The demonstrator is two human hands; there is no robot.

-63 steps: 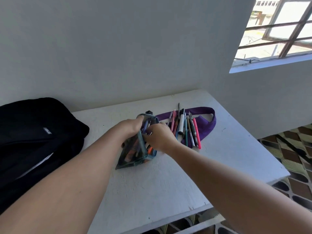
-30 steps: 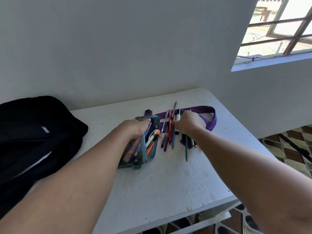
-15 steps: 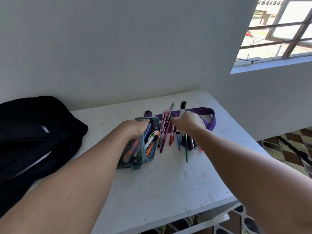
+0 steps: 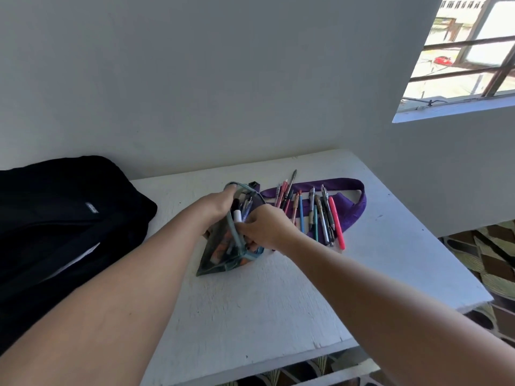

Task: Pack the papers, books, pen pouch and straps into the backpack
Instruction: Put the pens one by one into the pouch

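backpack (image 4: 64, 218) black | strap (image 4: 354, 207) purple | table (image 4: 264, 302) white

On the table (image 4: 278, 302) the pouch (image 4: 223, 254) lies between my hands, the backpack (image 4: 64, 218) to its left, loose pens (image 4: 320, 215) on the strap (image 4: 354, 210) to its right.

My white table (image 4: 278, 307) bears a black backpack (image 4: 55, 218) at left, a teal pen pouch (image 4: 220, 260) at centre, and loose pens (image 4: 320, 218) across a purple strap (image 4: 354, 207).
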